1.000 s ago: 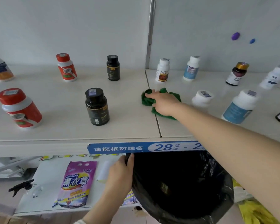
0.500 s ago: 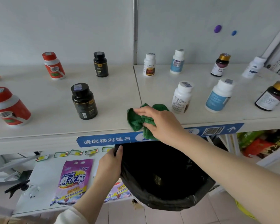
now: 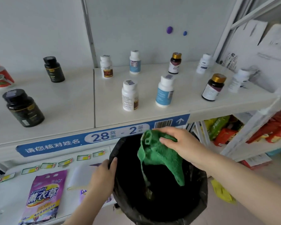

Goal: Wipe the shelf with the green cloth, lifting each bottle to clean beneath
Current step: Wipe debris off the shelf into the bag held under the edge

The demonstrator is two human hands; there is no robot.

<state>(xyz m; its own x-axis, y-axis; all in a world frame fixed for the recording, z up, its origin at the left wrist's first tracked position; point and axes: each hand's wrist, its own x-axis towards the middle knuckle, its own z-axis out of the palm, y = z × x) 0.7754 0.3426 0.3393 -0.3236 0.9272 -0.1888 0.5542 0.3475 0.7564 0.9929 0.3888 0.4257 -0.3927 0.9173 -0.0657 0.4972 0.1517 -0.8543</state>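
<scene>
Green cloth: off the shelf, dangling over the mouth of the black bag.
Right hand: fingers curled, pinching its top fold.
Left hand: thumb and fingers clamp the bag rim.
Step, likely: shake low inside the bag, rim held steady.

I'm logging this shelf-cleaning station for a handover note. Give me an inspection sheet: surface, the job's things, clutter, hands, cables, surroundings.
Surface: white shelf, two boards meeting at a seam.
Job's things: green cloth off the shelf, hanging over the black bin bag; bottles stand upright on the shelf, among them a black bottle and a white bottle.
Clutter: purple pouch lying on the lower shelf.
Hands: right hand grips the green cloth; left hand holds the black bin bag's rim.
Cables: nothing seen.
Surroundings: grey wall with a purple dot; colourful packets at right.
</scene>
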